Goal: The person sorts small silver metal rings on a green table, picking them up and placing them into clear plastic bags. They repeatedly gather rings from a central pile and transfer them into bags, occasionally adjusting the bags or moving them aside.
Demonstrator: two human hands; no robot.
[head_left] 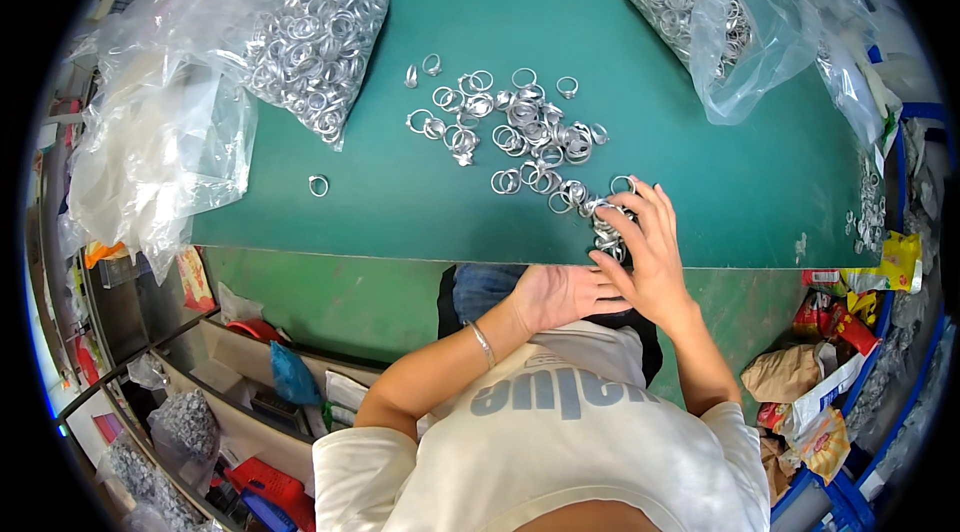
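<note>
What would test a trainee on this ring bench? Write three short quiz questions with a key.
1. True or false: the right hand rests on a cluster of metal rings at the near edge of the green table.
2. Where is the left hand? A) on a bag B) open, palm up, just below the table edge C) on the lone ring
3. Fill in: the single stray ring lies to the ___ of the loose rings.

Key: 1 true; 2 B; 3 left.
</note>
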